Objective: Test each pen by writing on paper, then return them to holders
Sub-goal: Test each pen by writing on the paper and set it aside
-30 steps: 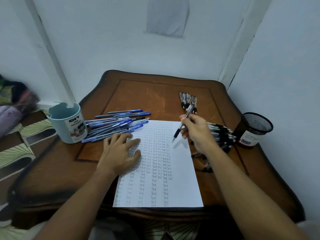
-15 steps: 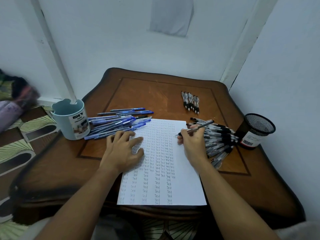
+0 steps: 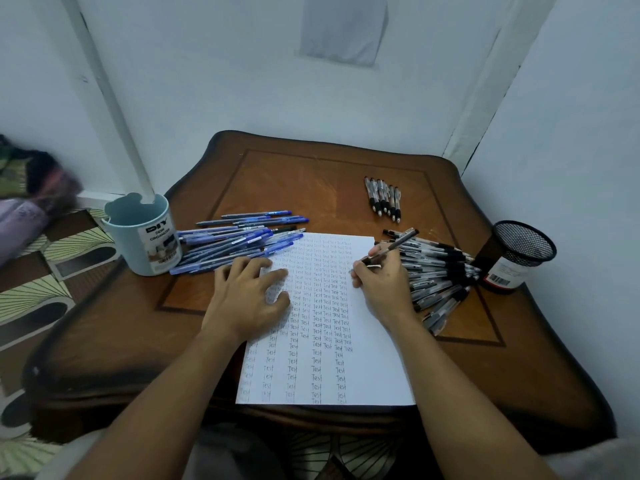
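Observation:
A white sheet of paper [image 3: 367,372], covered in columns of the word "Test", lies in the middle of the wooden table [image 3: 311,188]. My left hand [image 3: 249,296] presses flat on the sheet's left side. My right hand [image 3: 384,282] grips a black pen [image 3: 394,245] in a writing hold, its tip down on the paper's right part. A heap of blue pens [image 3: 239,240] lies left of the sheet, beside a pale blue holder [image 3: 142,233]. Black pens [image 3: 440,275] are heaped to the right, near a black mesh holder [image 3: 516,254].
A short row of black pens [image 3: 382,199] lies apart at the table's back right. White walls close in behind and on the right. Patterned floor and a bundle of cloth [image 3: 31,188] lie off the table's left edge.
My right hand has come down from above the sheet and set the black pen's tip on the paper. The left hand has stayed flat on the sheet.

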A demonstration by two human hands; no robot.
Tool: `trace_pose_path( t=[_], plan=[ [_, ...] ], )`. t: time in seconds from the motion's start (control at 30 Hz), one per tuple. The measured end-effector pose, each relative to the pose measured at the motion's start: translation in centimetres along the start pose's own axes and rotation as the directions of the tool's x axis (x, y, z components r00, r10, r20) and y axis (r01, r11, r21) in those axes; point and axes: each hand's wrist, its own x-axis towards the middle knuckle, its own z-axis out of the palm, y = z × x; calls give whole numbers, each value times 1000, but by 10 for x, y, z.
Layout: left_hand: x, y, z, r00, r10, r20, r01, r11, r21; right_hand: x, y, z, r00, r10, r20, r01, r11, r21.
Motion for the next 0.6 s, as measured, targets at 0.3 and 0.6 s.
trace_pose_path(
  t=[0.3,0.6],
  plan=[
    [0,0,0,1000,3,-2,-3,1000,4,-1,-3,2,999,-28,23,29,999,-41],
    [-1,-1,-1,1000,-3,0,3,1000,-12,1,-1,2,1000,4,15,-4,1000,3]
  ],
)
